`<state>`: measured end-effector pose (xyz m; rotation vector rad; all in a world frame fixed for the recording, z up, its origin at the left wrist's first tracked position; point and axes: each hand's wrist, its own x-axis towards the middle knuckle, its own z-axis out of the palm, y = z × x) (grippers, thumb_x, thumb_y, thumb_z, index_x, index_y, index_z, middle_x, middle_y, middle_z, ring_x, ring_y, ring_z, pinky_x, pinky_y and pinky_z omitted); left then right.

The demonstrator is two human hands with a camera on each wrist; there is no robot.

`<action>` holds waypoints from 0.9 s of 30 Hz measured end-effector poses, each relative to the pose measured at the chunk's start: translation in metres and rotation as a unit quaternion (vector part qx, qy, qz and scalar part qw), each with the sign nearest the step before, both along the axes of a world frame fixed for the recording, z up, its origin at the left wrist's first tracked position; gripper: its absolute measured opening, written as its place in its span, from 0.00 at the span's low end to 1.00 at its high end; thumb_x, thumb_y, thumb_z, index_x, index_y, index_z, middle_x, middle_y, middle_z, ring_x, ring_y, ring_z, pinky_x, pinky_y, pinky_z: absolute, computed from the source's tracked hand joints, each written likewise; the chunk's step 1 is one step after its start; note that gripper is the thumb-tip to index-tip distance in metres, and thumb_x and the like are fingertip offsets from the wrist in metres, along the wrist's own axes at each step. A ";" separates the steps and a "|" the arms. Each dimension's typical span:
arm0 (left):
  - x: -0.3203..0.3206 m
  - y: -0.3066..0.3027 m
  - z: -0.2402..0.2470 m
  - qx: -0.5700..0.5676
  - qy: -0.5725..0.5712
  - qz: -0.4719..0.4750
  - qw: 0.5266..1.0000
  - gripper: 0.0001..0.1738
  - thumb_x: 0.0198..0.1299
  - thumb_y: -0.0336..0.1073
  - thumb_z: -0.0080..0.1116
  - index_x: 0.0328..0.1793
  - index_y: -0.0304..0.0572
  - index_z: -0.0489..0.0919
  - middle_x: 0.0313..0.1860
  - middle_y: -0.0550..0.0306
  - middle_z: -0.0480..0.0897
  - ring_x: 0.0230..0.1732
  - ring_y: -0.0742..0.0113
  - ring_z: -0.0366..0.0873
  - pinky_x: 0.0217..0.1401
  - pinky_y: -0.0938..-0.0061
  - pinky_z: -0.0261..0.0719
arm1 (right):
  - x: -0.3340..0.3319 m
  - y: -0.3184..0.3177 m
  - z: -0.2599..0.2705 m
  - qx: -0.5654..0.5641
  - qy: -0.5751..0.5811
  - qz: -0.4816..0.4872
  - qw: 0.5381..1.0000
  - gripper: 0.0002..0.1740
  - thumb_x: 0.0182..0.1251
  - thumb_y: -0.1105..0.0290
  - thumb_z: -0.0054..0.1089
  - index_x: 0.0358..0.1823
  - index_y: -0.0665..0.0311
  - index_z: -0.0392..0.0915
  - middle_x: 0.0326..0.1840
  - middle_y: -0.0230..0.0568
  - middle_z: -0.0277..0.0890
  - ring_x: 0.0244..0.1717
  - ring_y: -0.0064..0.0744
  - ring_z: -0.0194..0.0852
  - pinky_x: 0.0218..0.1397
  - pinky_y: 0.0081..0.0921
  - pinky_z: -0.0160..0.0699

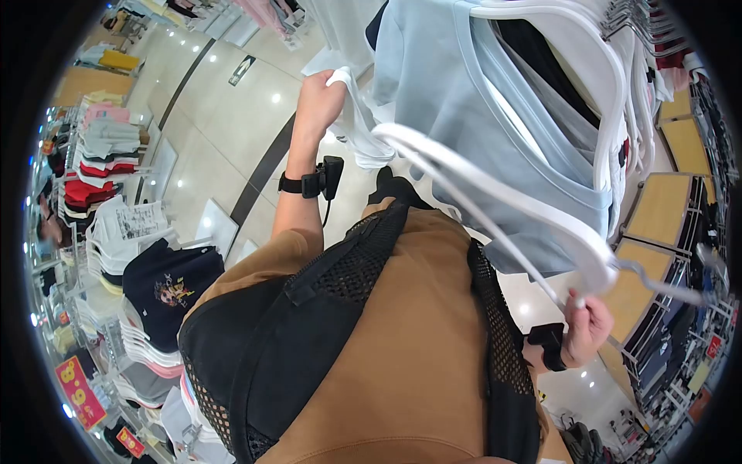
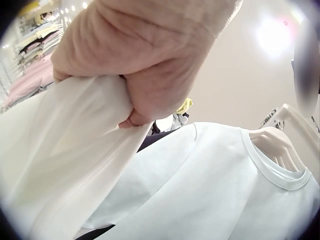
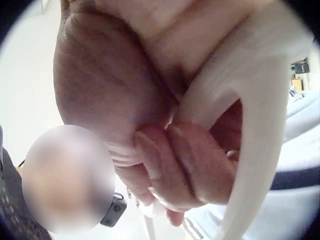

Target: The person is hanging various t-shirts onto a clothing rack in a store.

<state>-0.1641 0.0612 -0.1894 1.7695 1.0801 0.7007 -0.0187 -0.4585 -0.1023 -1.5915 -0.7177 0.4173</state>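
Note:
The left hand (image 1: pixel 321 104) grips a white garment (image 1: pixel 357 127), which hangs from its fist in the head view. In the left wrist view the fingers of the left hand (image 2: pixel 145 55) are curled round the white cloth (image 2: pixel 65 150). The right hand (image 1: pixel 587 329) holds a white hanger (image 1: pixel 495 193) near its hook end; no garment hangs on the hanger's visible arms. The right wrist view shows the right hand (image 3: pixel 170 150) with fingers curled round the white hanger (image 3: pixel 262 115). A pale blue top (image 1: pixel 433 100) hangs just beyond the hanger.
More white hangers (image 1: pixel 618 93) with clothes crowd the rail at the upper right. Racks of folded and hung clothes (image 1: pixel 108 155) and a navy shirt (image 1: pixel 166 290) stand at the left. Wooden shelf panels (image 1: pixel 657 209) are at the right, above a tiled floor (image 1: pixel 209 131).

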 end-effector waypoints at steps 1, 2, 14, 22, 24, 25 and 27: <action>0.002 0.001 0.000 0.003 0.011 -0.001 1.000 0.19 0.64 0.40 0.56 0.43 0.25 0.84 0.22 0.53 0.81 0.27 0.68 0.76 0.34 0.68 0.74 | -0.003 0.013 0.006 -0.079 -0.034 0.011 0.996 0.14 0.70 0.68 0.66 0.46 0.75 0.82 0.27 0.37 0.75 0.25 0.21 0.64 0.28 0.20 0.58; 0.002 0.002 0.001 0.003 0.011 -0.004 1.000 0.19 0.64 0.40 0.56 0.43 0.25 0.84 0.22 0.53 0.81 0.27 0.68 0.76 0.34 0.68 0.74 | -0.006 0.029 0.012 -0.079 -0.034 0.008 0.996 0.14 0.70 0.68 0.66 0.46 0.75 0.82 0.27 0.37 0.75 0.25 0.21 0.64 0.28 0.20 0.58; -0.008 0.003 0.018 0.030 -0.060 0.023 0.997 0.15 0.59 0.34 0.53 0.41 0.26 0.83 0.22 0.56 0.79 0.24 0.72 0.73 0.28 0.72 0.69 | -0.019 0.131 0.001 -0.137 -0.023 0.032 0.990 0.10 0.71 0.75 0.63 0.50 0.70 0.84 0.34 0.38 0.83 0.33 0.23 0.75 0.39 0.20 0.73; -0.008 -0.016 0.083 0.154 0.068 0.105 0.980 0.15 0.62 0.39 0.55 0.39 0.30 0.83 0.22 0.47 0.80 0.24 0.59 0.76 0.32 0.66 0.74 | -0.012 0.130 0.004 -0.111 -0.044 0.037 0.992 0.09 0.70 0.76 0.64 0.49 0.71 0.84 0.35 0.42 0.84 0.33 0.27 0.77 0.38 0.22 0.74; -0.005 -0.023 0.091 0.192 0.087 0.103 0.972 0.15 0.61 0.39 0.56 0.38 0.30 0.82 0.22 0.45 0.81 0.24 0.56 0.76 0.33 0.64 0.75 | -0.017 0.135 0.005 -0.101 -0.072 0.042 0.991 0.09 0.69 0.77 0.64 0.49 0.71 0.84 0.36 0.43 0.84 0.33 0.28 0.78 0.38 0.23 0.75; -0.004 -0.025 0.091 0.194 0.087 0.100 0.972 0.15 0.61 0.39 0.56 0.38 0.30 0.82 0.22 0.45 0.81 0.24 0.56 0.76 0.33 0.64 0.75 | -0.020 0.139 0.005 -0.092 -0.100 0.047 0.990 0.09 0.69 0.77 0.64 0.48 0.72 0.84 0.36 0.44 0.84 0.33 0.29 0.79 0.38 0.23 0.75; -0.001 -0.031 0.090 0.198 0.046 0.062 0.977 0.13 0.60 0.38 0.57 0.34 0.31 0.80 0.20 0.46 0.79 0.23 0.58 0.75 0.33 0.65 0.74 | -0.024 0.148 0.002 -0.078 -0.118 0.057 0.988 0.09 0.68 0.77 0.65 0.48 0.72 0.84 0.36 0.44 0.84 0.33 0.31 0.80 0.39 0.24 0.76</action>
